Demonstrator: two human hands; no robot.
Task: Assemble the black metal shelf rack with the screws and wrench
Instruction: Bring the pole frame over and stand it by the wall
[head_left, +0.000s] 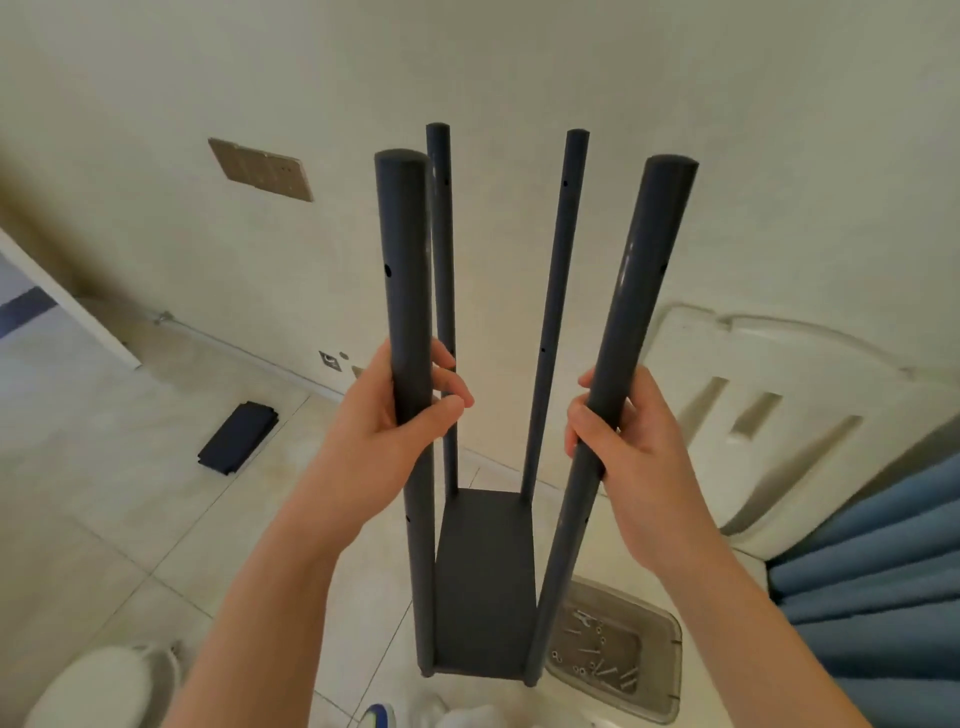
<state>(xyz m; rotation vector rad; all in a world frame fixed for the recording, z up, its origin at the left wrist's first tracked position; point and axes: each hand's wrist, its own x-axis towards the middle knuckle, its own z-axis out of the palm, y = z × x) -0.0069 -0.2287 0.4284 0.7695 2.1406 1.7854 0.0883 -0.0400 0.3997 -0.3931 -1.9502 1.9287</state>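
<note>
- The rack (552, 597) stands upright on the tiled floor (130, 493) between the person's forearms: four dark posts rise from a single shelf panel (485, 571) joined at their feet
- The left hand (395, 415) is wrapped round the near-left post (407, 260) at about mid height, fingers curled across its front; the right hand (618, 431) grips the near-right post (644, 270) in the same way
- This hold probably steadies the frame: with only the bottom panel joined, the post tops lean apart and look free to sway
- The far-left post (441, 234) and far-right post (561, 249) are untouched; small side holes along the posts are open, so I judge that higher shelves are not yet fitted
- A spare shelf panel (236, 439) lies flat on the floor to the left, well apart from the rack and near the wall
- A clear plastic tray (660, 691) holding screws (597, 660) sits just beside the rack's right foot, within easy reach; whether the wrench is in it I cannot tell
- A white plastic chair (779, 395) and blue fabric (883, 571) crowd the right side, and the wall is close behind, so the open floor for tilting the rack lies to the left
</note>
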